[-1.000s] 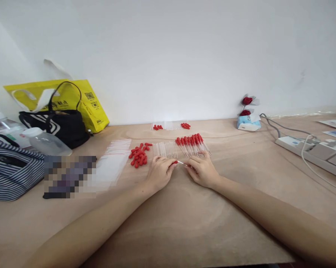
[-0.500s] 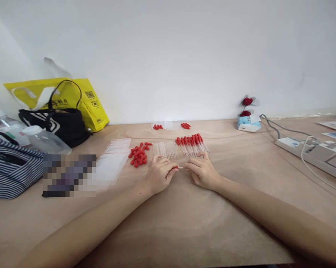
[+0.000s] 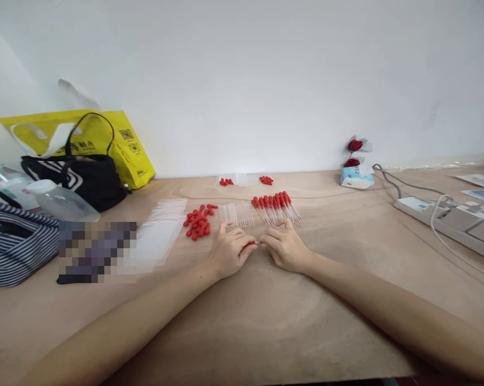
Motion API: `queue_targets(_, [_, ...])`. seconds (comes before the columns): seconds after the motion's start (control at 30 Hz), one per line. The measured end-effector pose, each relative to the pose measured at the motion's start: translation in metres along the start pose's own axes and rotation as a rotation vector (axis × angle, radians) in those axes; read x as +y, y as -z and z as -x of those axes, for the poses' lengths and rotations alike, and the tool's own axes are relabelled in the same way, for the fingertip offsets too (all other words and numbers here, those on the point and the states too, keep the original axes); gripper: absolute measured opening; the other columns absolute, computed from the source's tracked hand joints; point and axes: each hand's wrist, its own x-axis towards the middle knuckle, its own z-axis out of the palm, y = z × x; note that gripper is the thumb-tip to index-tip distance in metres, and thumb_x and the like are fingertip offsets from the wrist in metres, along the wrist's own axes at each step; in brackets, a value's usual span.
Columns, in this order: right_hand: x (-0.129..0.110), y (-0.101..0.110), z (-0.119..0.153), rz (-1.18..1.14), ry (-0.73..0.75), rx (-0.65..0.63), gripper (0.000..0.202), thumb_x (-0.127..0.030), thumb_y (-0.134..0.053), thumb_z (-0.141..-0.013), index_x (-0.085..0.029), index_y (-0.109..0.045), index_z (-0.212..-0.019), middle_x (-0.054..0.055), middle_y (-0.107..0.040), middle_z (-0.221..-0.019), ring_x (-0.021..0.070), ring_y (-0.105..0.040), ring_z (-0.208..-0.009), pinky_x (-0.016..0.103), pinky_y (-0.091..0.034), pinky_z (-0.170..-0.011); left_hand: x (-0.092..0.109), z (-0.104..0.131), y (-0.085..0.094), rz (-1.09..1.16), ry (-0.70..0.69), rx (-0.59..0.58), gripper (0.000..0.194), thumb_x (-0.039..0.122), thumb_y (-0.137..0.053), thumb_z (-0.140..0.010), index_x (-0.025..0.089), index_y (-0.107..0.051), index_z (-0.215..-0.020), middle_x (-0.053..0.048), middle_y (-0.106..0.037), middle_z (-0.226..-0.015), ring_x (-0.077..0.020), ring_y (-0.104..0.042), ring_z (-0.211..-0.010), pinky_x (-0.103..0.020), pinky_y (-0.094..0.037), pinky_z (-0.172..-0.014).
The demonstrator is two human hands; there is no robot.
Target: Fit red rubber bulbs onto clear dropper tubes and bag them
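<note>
My left hand pinches a red rubber bulb, mostly covered by the fingers. Facing it, my right hand is closed on a thin clear tube, of which only a short piece shows between the hands. Beyond my left hand lie a row of clear tubes and, to their left, a pile of red bulbs. Past my right hand, several tubes with red bulbs on their ends lie side by side.
Clear plastic bags lie at left, near a striped pouch, a bottle, a black bag and a yellow bag. At right are a tissue pack and a power strip with cables.
My right hand has moved left, closer to my left hand, and less of the tube shows between them. The view has shifted slightly.
</note>
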Motion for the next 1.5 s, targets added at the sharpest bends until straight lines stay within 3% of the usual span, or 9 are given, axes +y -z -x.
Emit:
queue_targets(0.3, [0.010, 0.007, -0.001, -0.003, -0.079, -0.064, 0.021, -0.028, -0.044, -0.086, -0.018, -0.061, -0.083, 0.002, -0.064, -0.072, 0.0121, -0.055, -0.071, 0.031, -0.023, -0.079, -0.012, 0.003, 0.013, 0.000, 0.078, -0.014, 0.013, 0.034, -0.054, -0.079, 0.023, -0.061, -0.079, 0.003, -0.066, -0.073, -0.0143, -0.059, -0.075, -0.044, -0.015, -0.098])
queue_targets(0.63, [0.004, 0.004, 0.001, 0.010, -0.080, -0.077, 0.020, -0.025, -0.044, -0.084, -0.018, -0.062, -0.079, 0.001, -0.062, -0.070, 0.0118, -0.052, -0.070, 0.031, -0.023, -0.078, -0.012, 0.003, 0.014, 0.058, 0.168, -0.097, 0.011, 0.029, -0.050, -0.080, 0.024, -0.060, -0.082, 0.004, -0.066, -0.079, -0.0159, -0.056, -0.084, -0.046, -0.011, -0.097])
queue_targets(0.8, [0.003, -0.001, -0.008, 0.081, -0.340, -0.013, 0.021, -0.028, -0.045, -0.081, -0.020, -0.064, -0.074, 0.002, -0.064, -0.069, 0.0147, -0.051, -0.071, 0.032, -0.021, -0.072, -0.022, 0.002, 0.020, -0.080, 0.258, 0.062, 0.028, 0.040, -0.052, -0.077, 0.023, -0.054, -0.100, -0.003, -0.062, -0.100, -0.0228, -0.050, -0.098, -0.046, -0.019, -0.093])
queue_targets(0.9, [0.009, -0.007, -0.021, 0.147, -0.598, 0.021, 0.021, -0.028, -0.045, -0.079, -0.019, -0.064, -0.076, 0.004, -0.064, -0.068, 0.0175, -0.051, -0.074, 0.032, -0.021, -0.070, -0.034, 0.004, 0.023, -0.182, 0.384, 0.190, 0.024, 0.037, -0.051, -0.078, 0.023, -0.054, -0.096, -0.005, -0.062, -0.100, -0.0248, -0.049, -0.098, -0.045, -0.022, -0.089])
queue_targets(1.0, [0.016, -0.015, -0.038, 0.192, -0.774, 0.011, 0.023, -0.025, -0.044, -0.077, -0.018, -0.061, -0.091, 0.006, -0.065, -0.073, 0.0197, -0.052, -0.078, 0.032, -0.021, -0.071, -0.044, 0.006, 0.025, -0.252, 0.445, 0.229, 0.019, 0.033, -0.052, -0.076, 0.024, -0.054, -0.092, -0.005, -0.062, -0.099, -0.0249, -0.049, -0.098, -0.045, -0.022, -0.089])
queue_targets(1.2, [0.016, -0.030, -0.061, 0.189, -0.800, -0.050, 0.022, -0.024, -0.041, -0.077, -0.020, -0.062, -0.084, 0.006, -0.065, -0.076, 0.0197, -0.053, -0.079, 0.034, -0.020, -0.073, -0.050, 0.007, 0.030, -0.351, 0.500, 0.258, 0.012, 0.029, -0.052, -0.075, 0.025, -0.058, -0.084, -0.004, -0.060, -0.099, -0.0259, -0.046, -0.100, -0.049, -0.015, -0.091])
queue_targets(1.5, [0.013, -0.041, -0.075, 0.205, -0.830, -0.158, 0.024, -0.024, -0.042, -0.075, -0.019, -0.062, -0.086, 0.008, -0.065, -0.077, 0.0202, -0.054, -0.081, 0.036, -0.019, -0.075, -0.062, 0.006, 0.035, -0.323, 0.677, 0.271, 0.014, 0.029, -0.047, -0.076, 0.025, -0.060, -0.079, -0.004, -0.059, -0.097, -0.0270, -0.043, -0.103, -0.052, -0.018, -0.090])
